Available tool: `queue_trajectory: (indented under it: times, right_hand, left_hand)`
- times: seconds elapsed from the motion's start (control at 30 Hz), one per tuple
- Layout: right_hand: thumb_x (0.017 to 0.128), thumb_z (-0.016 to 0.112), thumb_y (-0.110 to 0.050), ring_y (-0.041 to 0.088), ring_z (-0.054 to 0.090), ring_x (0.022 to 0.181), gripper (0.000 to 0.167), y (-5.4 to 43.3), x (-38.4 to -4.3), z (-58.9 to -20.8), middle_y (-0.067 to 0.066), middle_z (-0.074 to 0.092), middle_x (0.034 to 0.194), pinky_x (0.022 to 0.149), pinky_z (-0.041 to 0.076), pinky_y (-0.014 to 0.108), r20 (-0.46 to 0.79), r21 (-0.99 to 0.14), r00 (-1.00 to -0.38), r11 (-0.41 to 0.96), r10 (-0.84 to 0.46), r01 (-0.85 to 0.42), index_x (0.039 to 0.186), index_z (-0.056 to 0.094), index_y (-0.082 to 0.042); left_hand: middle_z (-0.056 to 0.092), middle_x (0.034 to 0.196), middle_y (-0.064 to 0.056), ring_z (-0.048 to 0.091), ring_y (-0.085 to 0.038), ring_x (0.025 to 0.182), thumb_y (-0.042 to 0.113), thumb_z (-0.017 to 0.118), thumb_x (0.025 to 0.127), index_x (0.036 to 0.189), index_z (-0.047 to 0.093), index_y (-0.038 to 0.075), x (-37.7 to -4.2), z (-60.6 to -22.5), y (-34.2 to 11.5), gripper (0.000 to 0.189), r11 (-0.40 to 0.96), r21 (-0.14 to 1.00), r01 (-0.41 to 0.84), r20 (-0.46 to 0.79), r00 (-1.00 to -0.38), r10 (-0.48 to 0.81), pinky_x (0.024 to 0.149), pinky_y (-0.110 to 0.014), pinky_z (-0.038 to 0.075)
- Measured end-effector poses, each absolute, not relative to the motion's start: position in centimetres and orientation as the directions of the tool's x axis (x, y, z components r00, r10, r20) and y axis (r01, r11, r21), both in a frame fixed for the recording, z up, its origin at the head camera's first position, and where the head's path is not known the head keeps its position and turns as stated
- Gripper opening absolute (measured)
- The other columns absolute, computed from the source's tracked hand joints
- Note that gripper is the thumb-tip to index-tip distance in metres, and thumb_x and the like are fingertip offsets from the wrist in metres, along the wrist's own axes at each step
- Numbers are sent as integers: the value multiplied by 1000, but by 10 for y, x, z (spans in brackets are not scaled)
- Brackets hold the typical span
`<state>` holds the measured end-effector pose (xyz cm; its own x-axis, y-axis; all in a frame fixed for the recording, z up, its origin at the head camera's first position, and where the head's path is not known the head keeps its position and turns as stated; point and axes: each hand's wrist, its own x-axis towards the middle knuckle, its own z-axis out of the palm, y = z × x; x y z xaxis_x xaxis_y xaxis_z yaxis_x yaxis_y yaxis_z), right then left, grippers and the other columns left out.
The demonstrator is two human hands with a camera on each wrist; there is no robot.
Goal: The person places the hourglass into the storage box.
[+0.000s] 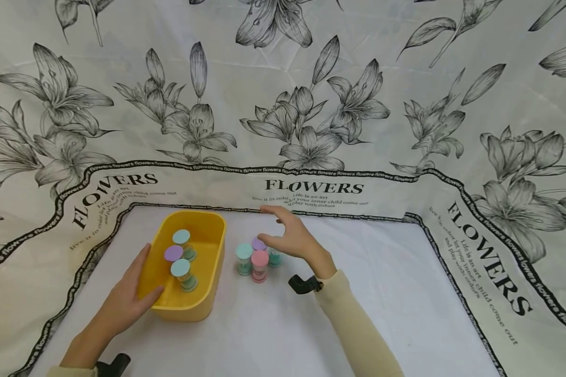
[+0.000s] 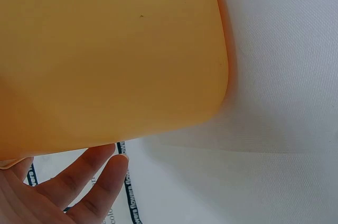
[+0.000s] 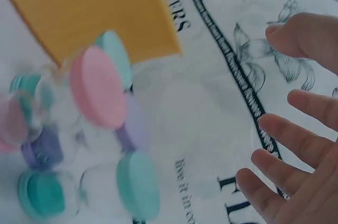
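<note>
My left hand (image 1: pixel 124 298) holds the near left corner of a yellow plastic bin (image 1: pixel 205 309), fingers along the outer wall and thumb over the rim. In the left wrist view the thumb is hidden behind the bin (image 2: pixel 116 55). Inside it are a purple-capped sand timer (image 1: pixel 173 253) and two light-blue-capped ones (image 1: pixel 181 268). Just right of the bin several more stand in a cluster, among them a pink-capped sand timer (image 1: pixel 260 259) and a teal-capped one (image 1: pixel 243 252). My right hand (image 1: pixel 292 235) hovers by that cluster with fingers spread, holding nothing.
A white cloth (image 1: pixel 358 293) covers the table. Behind it hangs a floral sheet (image 1: pixel 306 104) with a black lettered border. Black straps (image 1: pixel 304 284) sit at both wrists.
</note>
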<state>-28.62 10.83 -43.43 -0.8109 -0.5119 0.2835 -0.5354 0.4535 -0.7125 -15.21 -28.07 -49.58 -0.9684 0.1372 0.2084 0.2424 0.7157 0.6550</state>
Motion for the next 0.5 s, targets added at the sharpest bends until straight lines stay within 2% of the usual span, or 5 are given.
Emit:
queue_trajectory:
  times: [0.13, 0.3, 0.5]
  right_hand:
    - [88, 77, -28, 28, 48, 142, 73, 123, -290, -446, 8, 51, 154, 113, 46, 52, 249, -696, -823, 497, -510, -519, 153, 48, -12]
    - [88, 77, -27, 31, 51, 139, 73, 134, -295, -462, 11, 53, 153, 110, 49, 50, 190, -680, -836, 545, -515, -490, 153, 48, -9]
    - [88, 78, -26, 38, 52, 136, 73, 142, -300, -480, 18, 53, 151, 106, 50, 55, 111, -707, -848, 559, -518, -433, 151, 48, -4]
  left_hand:
    - [21, 170, -22, 31, -54, 147, 34, 70, 96, 168, 5, 19, -151, -496, -280, 97, 713, 665, 224, 190, -973, 128, 114, -75, 28]
    - [22, 169, -23, 32, -55, 146, 34, 70, 96, 168, 5, 19, -150, -496, -280, 98, 714, 666, 217, 185, -975, 124, 111, -76, 30]
    - [21, 170, -23, 31, -55, 147, 35, 70, 96, 168, 3, 21, -152, -496, -280, 98, 729, 648, 221, 186, -974, 130, 113, -76, 28]
